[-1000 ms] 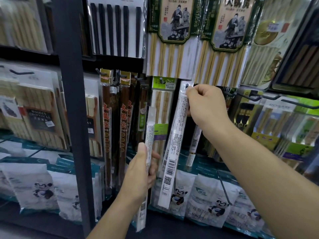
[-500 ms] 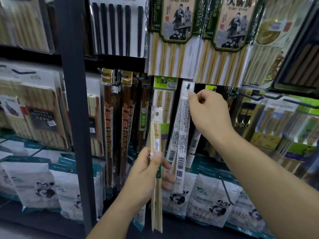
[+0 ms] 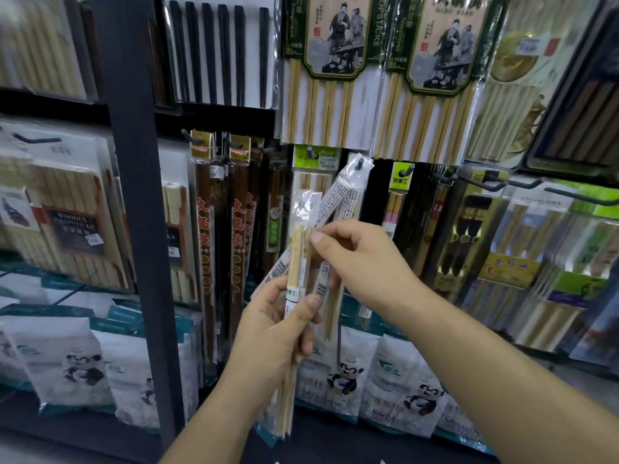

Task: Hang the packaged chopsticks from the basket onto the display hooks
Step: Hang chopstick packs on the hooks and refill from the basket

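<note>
Left grip (image 3: 274,333) holds chopstick pack (image 3: 296,259); right grip (image 3: 365,262) pinches top

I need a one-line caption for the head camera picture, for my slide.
Left hand grips a pack of bamboo chopsticks while the right hand pinches its top below a display hook.

held packet (image 3: 296,259) partly hidden by left hand (image 3: 278,333), top packs (image 3: 335,45) cut off, left shelf packs (image 3: 40,45) blurred

Left grip (image 3: 281,329) curls closed, thumb pressed forward; right grip (image 3: 361,262) pinches at its fingertips
</note>
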Available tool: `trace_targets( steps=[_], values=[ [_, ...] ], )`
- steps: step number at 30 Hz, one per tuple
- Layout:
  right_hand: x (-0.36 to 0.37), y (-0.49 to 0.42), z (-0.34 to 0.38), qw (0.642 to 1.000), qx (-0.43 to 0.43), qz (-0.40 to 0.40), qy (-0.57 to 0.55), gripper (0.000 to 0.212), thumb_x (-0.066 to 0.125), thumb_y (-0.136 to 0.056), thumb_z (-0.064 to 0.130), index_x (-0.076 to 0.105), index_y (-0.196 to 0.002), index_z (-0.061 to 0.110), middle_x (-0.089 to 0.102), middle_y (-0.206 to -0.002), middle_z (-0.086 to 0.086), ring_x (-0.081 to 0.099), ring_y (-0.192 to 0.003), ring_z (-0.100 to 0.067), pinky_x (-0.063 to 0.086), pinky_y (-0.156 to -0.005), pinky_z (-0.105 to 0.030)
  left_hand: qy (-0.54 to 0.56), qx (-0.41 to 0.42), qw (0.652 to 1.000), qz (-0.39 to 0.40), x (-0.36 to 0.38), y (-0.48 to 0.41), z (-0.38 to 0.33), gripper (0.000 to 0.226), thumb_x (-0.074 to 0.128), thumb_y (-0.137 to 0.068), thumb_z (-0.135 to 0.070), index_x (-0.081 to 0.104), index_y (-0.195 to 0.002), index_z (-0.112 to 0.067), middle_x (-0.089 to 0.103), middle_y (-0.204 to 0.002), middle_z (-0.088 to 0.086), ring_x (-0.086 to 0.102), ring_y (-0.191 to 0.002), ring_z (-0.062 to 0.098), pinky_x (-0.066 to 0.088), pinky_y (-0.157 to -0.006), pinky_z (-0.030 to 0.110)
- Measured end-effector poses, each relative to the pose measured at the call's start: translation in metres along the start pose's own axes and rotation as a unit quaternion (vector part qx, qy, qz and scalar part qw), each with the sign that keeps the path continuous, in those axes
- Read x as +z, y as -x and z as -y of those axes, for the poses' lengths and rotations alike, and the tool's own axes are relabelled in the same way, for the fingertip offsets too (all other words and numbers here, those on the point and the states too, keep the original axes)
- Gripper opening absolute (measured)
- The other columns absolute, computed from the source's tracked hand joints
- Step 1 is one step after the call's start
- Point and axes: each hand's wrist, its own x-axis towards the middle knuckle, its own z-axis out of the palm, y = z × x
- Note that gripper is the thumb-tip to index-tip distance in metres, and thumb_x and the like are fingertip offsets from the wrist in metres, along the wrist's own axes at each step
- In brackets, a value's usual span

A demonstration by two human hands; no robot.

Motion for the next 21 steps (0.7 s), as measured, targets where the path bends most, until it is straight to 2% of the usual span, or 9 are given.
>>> trace_targets(
  steps=[3, 6, 9, 12, 15, 17, 18, 21],
  values=[
    [0.001, 0.002, 0.002, 0.998, -0.003, 0.029, -0.059, 0.016, 0.062, -0.101, 0.030, 0.074, -0.093, 0.022, 0.071, -0.070, 0.001, 0.058, -0.049, -0.010, 0.043, -0.048, -0.016, 0.008, 0.003, 1.000, 0.009, 0.001, 0.001, -0.002, 0.044, 0.070, -0.084, -0.058, 0.068, -0.106, -0.020, 0.063, -0.075, 0.006, 0.047, -0.050, 0.013, 0.037, -0.042, 0.022],
    [0.002, 0.002, 0.002, 0.999, -0.007, 0.026, -0.042, 0.019, 0.060, -0.102, 0.031, 0.073, -0.095, 0.018, 0.063, -0.057, 0.010, 0.058, -0.049, -0.007, 0.044, -0.050, -0.015, 0.019, -0.009, 1.000, 0.014, 0.001, 0.002, -0.002, 0.044, 0.069, -0.087, -0.056, 0.067, -0.108, -0.017, 0.062, -0.076, 0.007, 0.048, -0.053, 0.014, 0.038, -0.044, 0.022],
    [0.001, 0.002, 0.003, 1.000, 0.000, 0.005, -0.025, 0.027, 0.057, -0.103, 0.028, 0.071, -0.088, 0.010, 0.057, -0.053, 0.006, 0.056, -0.044, -0.003, 0.042, -0.047, -0.012, 0.050, -0.033, 0.998, 0.013, 0.001, 0.003, -0.003, 0.034, 0.065, -0.095, -0.048, 0.071, -0.112, -0.019, 0.067, -0.080, 0.011, 0.058, -0.058, 0.018, 0.047, -0.049, 0.026],
    [-0.003, 0.002, 0.004, 0.999, 0.006, -0.032, -0.023, 0.030, 0.057, -0.101, 0.023, 0.065, -0.079, 0.006, 0.055, -0.051, 0.003, 0.053, -0.043, -0.003, 0.041, -0.043, -0.014, 0.045, -0.023, 0.999, 0.005, 0.003, 0.003, -0.001, 0.026, 0.060, -0.096, -0.037, 0.077, -0.111, -0.024, 0.075, -0.090, 0.012, 0.072, -0.070, 0.025, 0.060, -0.060, 0.033],
    [-0.007, 0.002, 0.005, 0.996, -0.006, -0.080, -0.038, 0.029, 0.057, -0.099, 0.018, 0.055, -0.079, -0.004, 0.049, -0.053, -0.003, 0.048, -0.048, -0.013, 0.041, -0.044, -0.019, 0.038, -0.023, 0.999, -0.028, 0.003, 0.002, -0.001, 0.026, 0.061, -0.094, -0.037, 0.078, -0.108, -0.024, 0.077, -0.103, 0.014, 0.075, -0.093, 0.034, 0.063, -0.077, 0.045],
    [-0.013, -0.001, 0.009, 0.991, -0.021, -0.117, -0.060, 0.032, 0.056, -0.099, 0.017, 0.048, -0.081, -0.008, 0.047, -0.062, -0.009, 0.045, -0.055, -0.019, 0.042, -0.049, -0.026, 0.029, -0.024, 0.998, -0.058, 0.002, 0.000, 0.000, 0.027, 0.063, -0.090, -0.039, 0.078, -0.103, -0.020, 0.077, -0.102, 0.014, 0.075, -0.095, 0.031, 0.062, -0.077, 0.041],
    [-0.016, -0.004, 0.012, 0.988, -0.029, -0.135, -0.068, 0.034, 0.056, -0.100, 0.018, 0.047, -0.079, -0.007, 0.046, -0.062, -0.007, 0.044, -0.056, -0.019, 0.042, -0.051, -0.029, 0.041, -0.027, 0.996, -0.068, 0.002, 0.000, 0.000, 0.027, 0.064, -0.090, -0.037, 0.077, -0.101, -0.017, 0.076, -0.098, 0.015, 0.076, -0.092, 0.029, 0.063, -0.073, 0.039],
    [-0.025, -0.014, 0.020, 0.982, -0.042, -0.175, -0.052, 0.044, 0.055, -0.103, 0.025, 0.039, -0.065, 0.009, 0.034, -0.050, 0.011, 0.033, -0.048, -0.005, 0.038, -0.051, -0.022, 0.065, -0.030, 0.994, -0.078, 0.003, -0.001, 0.001, 0.026, 0.064, -0.090, -0.032, 0.076, -0.099, -0.011, 0.074, -0.096, 0.020, 0.077, -0.088, 0.030, 0.064, -0.069, 0.038]
  ],
)
